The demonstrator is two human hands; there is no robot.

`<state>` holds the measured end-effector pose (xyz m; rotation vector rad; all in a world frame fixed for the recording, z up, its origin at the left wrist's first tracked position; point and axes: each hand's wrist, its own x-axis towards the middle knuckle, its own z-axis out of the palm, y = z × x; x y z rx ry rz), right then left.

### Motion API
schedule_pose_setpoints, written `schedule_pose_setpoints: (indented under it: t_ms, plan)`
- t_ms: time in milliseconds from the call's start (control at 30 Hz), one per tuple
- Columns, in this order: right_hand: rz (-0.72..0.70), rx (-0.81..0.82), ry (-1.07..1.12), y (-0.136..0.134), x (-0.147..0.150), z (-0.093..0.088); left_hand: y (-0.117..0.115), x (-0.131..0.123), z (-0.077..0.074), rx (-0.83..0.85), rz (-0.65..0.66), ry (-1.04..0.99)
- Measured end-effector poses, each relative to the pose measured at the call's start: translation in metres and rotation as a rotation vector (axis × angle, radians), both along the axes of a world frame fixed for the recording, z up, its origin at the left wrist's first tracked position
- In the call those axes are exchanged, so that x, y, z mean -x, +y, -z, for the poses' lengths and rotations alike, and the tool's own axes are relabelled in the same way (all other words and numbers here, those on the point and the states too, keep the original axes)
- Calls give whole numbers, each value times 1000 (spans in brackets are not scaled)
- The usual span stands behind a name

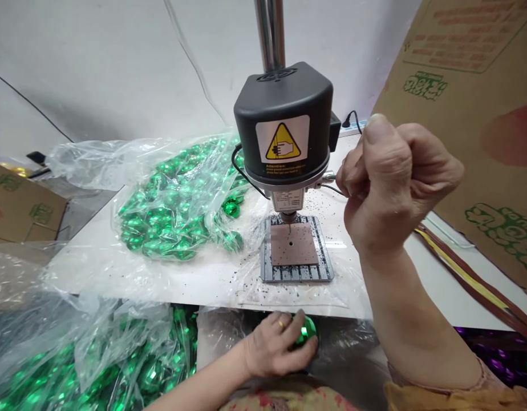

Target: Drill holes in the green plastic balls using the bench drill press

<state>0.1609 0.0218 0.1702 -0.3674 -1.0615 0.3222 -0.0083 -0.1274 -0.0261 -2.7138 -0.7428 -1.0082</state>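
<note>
Head view: your right hand (392,182) is wrapping its grip tight around the drill lever (329,176); your left hand (278,345) is clamping a green bead (307,330).

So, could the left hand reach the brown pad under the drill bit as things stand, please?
Probably yes: the left hand, holding a green bead, sits just below the edge of the table, and the front of the brown pad is open.

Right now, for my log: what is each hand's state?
Left hand: closed on a green bead.
Right hand: closed on the drill's lever.
</note>
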Motion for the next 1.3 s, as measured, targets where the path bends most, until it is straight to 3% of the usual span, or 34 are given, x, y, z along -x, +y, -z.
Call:
schedule_pose_setpoints:
  t_ms: [100,200,267,333,433,533,633,767,933,1000,1167,1300]
  plan:
    - [15,1,11,1,0,0,-15,11,11,25,43,247]
    - [10,-3,12,2,-1,1,-4,20,8,29,100,109]
    - [11,-9,7,2,-2,1,22,25,-4,2,51,-46]
    - [23,-8,11,2,-1,1,64,32,-22,41,-167,-123]
    - [31,14,33,0,0,1,140,50,-48,336,-723,29]
    - [25,40,31,-2,1,0,202,72,-59,431,-930,47]
    - [26,12,15,-2,1,0,231,89,-59,506,-996,48]
    - [51,38,-2,-3,0,2,225,91,-62,537,-912,-41]
    - [39,36,-18,-4,1,4,173,62,-65,841,-385,-633]
    - [31,25,-17,-4,1,4,153,47,-59,966,-256,-753]
    - [26,37,-14,-4,0,4,137,26,-40,1072,-211,-786]
    - [-9,17,-10,-2,-1,4,139,19,-40,1064,-243,-668]
